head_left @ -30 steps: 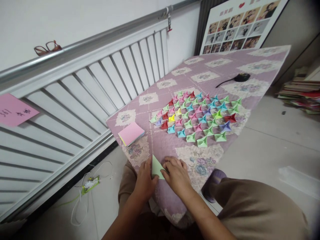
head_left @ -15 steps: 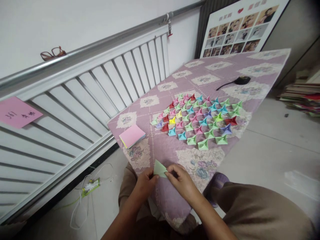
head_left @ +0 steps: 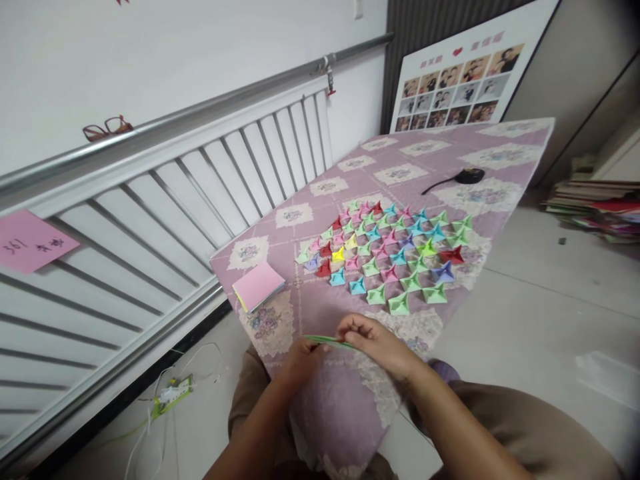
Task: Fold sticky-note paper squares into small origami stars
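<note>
A folded piece of green paper (head_left: 331,340) is seen almost edge-on between my two hands, over the near end of the table. My left hand (head_left: 303,360) pinches its left end. At the other end, the fingers of my right hand (head_left: 373,340) are closed on the same paper. Beyond my hands, rows of small folded paper shapes (head_left: 391,273) in green, pink, blue, red, yellow and purple stand on the tablecloth. To the left lies a stack of square paper (head_left: 259,287) with a pink sheet on top.
The table wears a purple flowered cloth (head_left: 320,300). A black object with a thin tail (head_left: 469,176) lies at its far right. A white radiator (head_left: 165,213) runs along the left, with glasses (head_left: 107,129) on its pipe. On the floor are a power strip (head_left: 173,395) and cables.
The green paper has turned from showing its flat triangular face to nearly edge-on. My right hand has shifted slightly right and up. The whole view has tilted a little.
</note>
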Motion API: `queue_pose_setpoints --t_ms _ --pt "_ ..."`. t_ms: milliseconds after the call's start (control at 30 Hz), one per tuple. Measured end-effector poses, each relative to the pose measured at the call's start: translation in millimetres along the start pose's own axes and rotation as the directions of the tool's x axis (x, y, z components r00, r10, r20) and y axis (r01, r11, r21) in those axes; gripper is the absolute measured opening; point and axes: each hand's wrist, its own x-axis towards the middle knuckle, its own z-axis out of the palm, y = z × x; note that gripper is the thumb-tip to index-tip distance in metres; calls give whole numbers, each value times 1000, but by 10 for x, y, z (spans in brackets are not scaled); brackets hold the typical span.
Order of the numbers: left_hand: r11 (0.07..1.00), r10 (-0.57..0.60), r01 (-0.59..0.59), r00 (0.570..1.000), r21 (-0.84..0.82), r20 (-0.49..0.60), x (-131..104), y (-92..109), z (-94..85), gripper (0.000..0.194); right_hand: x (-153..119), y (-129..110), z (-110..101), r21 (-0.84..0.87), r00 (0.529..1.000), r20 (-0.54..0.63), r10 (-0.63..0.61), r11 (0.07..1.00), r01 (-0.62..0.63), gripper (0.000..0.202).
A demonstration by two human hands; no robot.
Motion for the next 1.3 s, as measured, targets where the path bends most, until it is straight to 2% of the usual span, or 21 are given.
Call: queue_pose_setpoints --t_ms 67,167,333,500,667,1067,1167,1300 --pt "998 55 -55 998 -8 -16 43 -27 34 20 0 48 -110 93 998 -60 17 996 -11 30" --pt "994 113 -113 992 0 -48 53 -73 39 24 -10 123 -191 76 994 -105 27 997 -19 32" --pt "988 132 -128 991 90 -30 28 -78 8 28 -37 132 -157 31 996 22 92 995 -93 34" --pt "988 86 -89 996 125 21 6 45 -10 24 -84 115 -130 26 991 87 106 994 -109 28" --pt "985 90 -98 994 140 57 -19 136 -32 24 -108 105 -130 12 989 86 121 992 -122 26" --pt "981 127 -140 987 133 98 -31 132 -39 22 -128 122 -119 31 991 81 110 993 -113 27" --pt "984 149 -156 985 87 85 -29 103 -39 20 -128 116 -116 11 992 62 109 994 -110 26" --pt "989 122 -127 990 81 68 -29 90 -39 20 -127 98 -114 -21 993 52 102 995 -101 26"
